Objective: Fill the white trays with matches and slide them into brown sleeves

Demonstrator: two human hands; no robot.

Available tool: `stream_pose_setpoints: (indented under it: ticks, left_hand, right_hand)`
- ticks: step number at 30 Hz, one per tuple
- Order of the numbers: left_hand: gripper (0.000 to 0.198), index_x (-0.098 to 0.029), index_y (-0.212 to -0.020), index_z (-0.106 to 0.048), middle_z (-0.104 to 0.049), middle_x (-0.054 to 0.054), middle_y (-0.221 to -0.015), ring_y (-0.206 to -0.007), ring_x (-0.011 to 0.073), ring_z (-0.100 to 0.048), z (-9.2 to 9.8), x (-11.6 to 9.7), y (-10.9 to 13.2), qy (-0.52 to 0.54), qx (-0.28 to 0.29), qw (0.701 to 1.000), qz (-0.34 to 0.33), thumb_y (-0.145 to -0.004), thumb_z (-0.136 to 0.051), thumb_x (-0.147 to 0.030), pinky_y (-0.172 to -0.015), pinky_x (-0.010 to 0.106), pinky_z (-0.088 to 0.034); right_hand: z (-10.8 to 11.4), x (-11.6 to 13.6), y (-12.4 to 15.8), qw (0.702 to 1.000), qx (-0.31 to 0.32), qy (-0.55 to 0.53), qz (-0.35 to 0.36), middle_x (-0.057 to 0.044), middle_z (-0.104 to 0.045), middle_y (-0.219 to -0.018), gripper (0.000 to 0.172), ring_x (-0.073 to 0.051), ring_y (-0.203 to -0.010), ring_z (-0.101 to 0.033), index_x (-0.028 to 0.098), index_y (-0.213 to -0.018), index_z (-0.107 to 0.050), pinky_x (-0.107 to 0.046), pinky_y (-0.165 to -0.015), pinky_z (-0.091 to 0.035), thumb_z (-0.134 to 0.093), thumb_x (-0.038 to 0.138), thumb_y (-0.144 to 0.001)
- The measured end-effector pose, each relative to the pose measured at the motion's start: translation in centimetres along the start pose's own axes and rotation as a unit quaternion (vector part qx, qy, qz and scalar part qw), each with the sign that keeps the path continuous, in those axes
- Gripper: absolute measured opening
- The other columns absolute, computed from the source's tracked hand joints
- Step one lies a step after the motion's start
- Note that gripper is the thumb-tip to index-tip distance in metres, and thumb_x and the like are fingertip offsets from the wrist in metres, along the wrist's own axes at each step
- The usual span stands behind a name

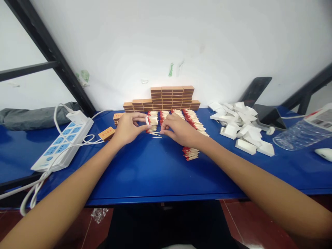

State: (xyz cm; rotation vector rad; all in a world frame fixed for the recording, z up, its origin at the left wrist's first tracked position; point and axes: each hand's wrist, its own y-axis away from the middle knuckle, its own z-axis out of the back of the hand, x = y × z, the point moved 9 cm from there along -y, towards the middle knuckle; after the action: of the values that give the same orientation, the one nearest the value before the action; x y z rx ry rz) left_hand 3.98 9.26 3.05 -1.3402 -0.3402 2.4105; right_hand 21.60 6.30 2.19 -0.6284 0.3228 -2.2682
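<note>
My left hand [127,128] grips a small white matchbox tray [151,120] between thumb and fingers, with red-tipped matches lying in it. Just to the right, my right hand [176,129] has its thumb and fingertips pinched together. Whatever sits between those fingertips is too small to make out. Rows of loose matches [193,121] with red heads run behind and under my right hand, partly hidden by it. One single match [156,137] lies apart on the blue table [145,173], between and below the hands.
Brown matchboxes [172,97] are stacked against the wall. More orange matchboxes [107,134] lie left of my left hand, near a white power strip [63,143] with cables. At right are a heap of white trays [243,124], a phone on a stand [256,91] and a plastic bottle [302,133].
</note>
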Motion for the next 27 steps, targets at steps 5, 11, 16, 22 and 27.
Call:
stream_pose_setpoints:
  ticks: [5, 11, 16, 22, 27]
  left_hand:
    - [0.05, -0.02, -0.108, -0.083, -0.084, 0.012, -0.106, -0.094, 0.031, -0.08, 0.1, 0.2, -0.1, -0.011, -0.004, 1.0, -0.005, -0.069, -0.096, -0.049, -0.08, 0.039, -0.06]
    - [0.057, -0.019, -0.109, -0.083, -0.084, 0.013, -0.105, -0.098, 0.0322, -0.08, 0.2, 0.7, -0.1, 0.006, -0.008, 1.0, 0.006, -0.064, -0.099, -0.049, -0.081, 0.038, -0.06]
    - [0.057, -0.018, -0.111, -0.082, -0.084, 0.013, -0.107, -0.102, 0.0329, -0.079, 0.1, 0.5, -0.1, 0.008, -0.004, 1.0, -0.001, -0.066, -0.098, -0.049, -0.081, 0.037, -0.059]
    - [0.059, -0.017, -0.11, -0.082, -0.084, 0.013, -0.107, -0.101, 0.0328, -0.08, 0.2, 0.7, -0.1, -0.012, -0.007, 1.0, 0.0, -0.066, -0.097, -0.054, -0.078, 0.037, -0.058]
    - [0.062, -0.017, -0.111, -0.082, -0.083, 0.014, -0.112, -0.105, 0.0341, -0.079, 0.0, 0.9, -0.3, -0.003, -0.001, 1.0, -0.003, -0.066, -0.096, -0.058, -0.079, 0.037, -0.058]
  right_hand:
    - [-1.1, 0.3, 0.3, 0.999, 0.046, -0.005, 0.008, -0.008, -0.067, -0.1, 0.006, -0.026, -0.102, -0.058, 0.019, -0.096, -0.07, -0.04, -0.09, -0.046, -0.075, 0.023, -0.097]
    - [-2.7, 0.7, 0.1, 0.998, 0.06, -0.009, -0.016, -0.009, -0.068, -0.099, 0.012, -0.026, -0.104, -0.059, 0.019, -0.089, -0.068, -0.04, -0.093, -0.047, -0.065, 0.015, -0.1]
    - [-3.0, 1.5, -0.1, 1.0, 0.002, -0.003, -0.012, -0.011, -0.066, -0.106, 0.007, -0.027, -0.106, -0.058, 0.018, -0.1, -0.067, -0.043, -0.096, -0.048, -0.061, 0.016, -0.102]
    - [-3.5, 1.4, -0.4, 1.0, -0.003, 0.003, -0.014, -0.011, -0.066, -0.106, 0.009, -0.028, -0.108, -0.058, 0.017, -0.099, -0.068, -0.042, -0.097, -0.049, -0.06, 0.016, -0.104]
    - [-3.5, 1.2, -0.5, 1.0, -0.006, 0.009, -0.014, -0.012, -0.066, -0.109, 0.007, -0.028, -0.107, -0.059, 0.017, -0.107, -0.069, -0.043, -0.097, -0.049, -0.064, 0.018, -0.103]
